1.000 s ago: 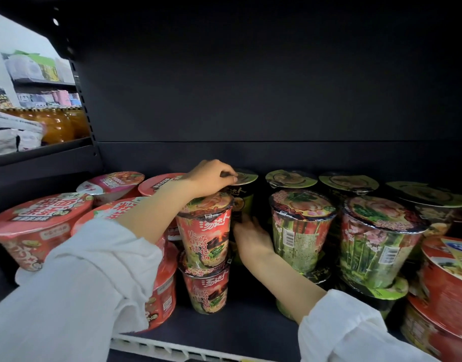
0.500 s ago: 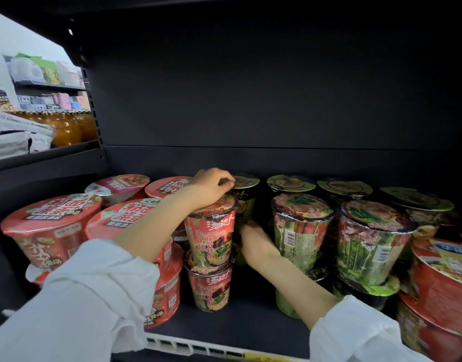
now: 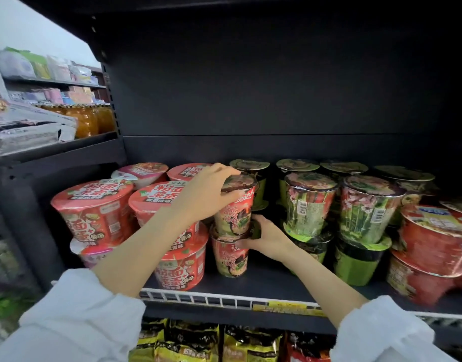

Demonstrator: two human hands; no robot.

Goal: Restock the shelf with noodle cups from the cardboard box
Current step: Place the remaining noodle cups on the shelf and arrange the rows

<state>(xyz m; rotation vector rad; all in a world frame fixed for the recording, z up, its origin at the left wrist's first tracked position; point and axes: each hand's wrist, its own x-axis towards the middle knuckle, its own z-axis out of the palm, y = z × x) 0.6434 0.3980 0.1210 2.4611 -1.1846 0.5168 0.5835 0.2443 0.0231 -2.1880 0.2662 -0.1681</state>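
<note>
While left grip (image 3: 206,194) clutches the upper cup's (image 3: 235,212) lid, right grip (image 3: 266,237) clasps its base

Left hand (image 3: 206,194) hides the upper red cup's (image 3: 235,212) rim.

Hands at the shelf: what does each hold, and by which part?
Left hand grips the upper red noodle cup at its lid rim; right hand holds the cups' junction.
</note>
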